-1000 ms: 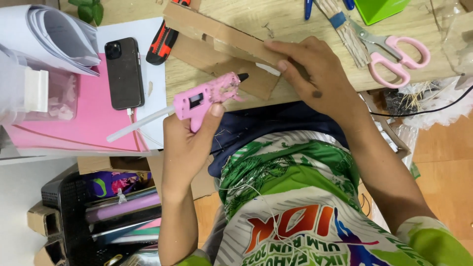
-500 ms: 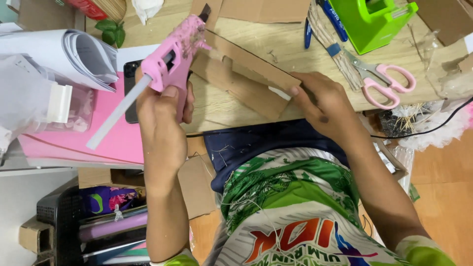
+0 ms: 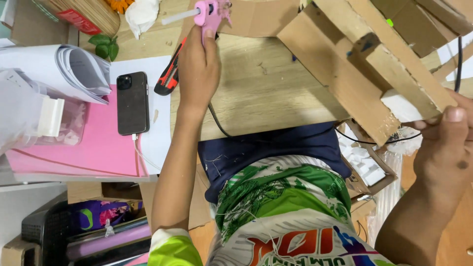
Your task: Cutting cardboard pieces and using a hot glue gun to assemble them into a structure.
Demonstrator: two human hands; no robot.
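The person's left hand point(image 3: 198, 69) is reaching to the far edge of the pale wooden tabletop point(image 3: 266, 93), its fingers closing around the handle of a pink plastic hot-glue gun point(image 3: 209, 12) whose white glue stick is pointing left. Just left of that wrist, an orange-and-black utility knife point(image 3: 167, 78) is lying beside a black smartphone point(image 3: 132, 102), which is resting on a white sheet over a pink sheet of craft foam point(image 3: 79, 152). The right hand point(image 3: 446, 143) is working at the right edge of the view, thumb and fingers pinching the near corner of a brown cardboard construction of flat panels and strips point(image 3: 364, 64), which it is holding tilted above the table's right side; a small white foam block point(image 3: 401, 106) is sitting against the cardboard right by the thumb. Rolled white papers point(image 3: 69, 71) are lying at far left.
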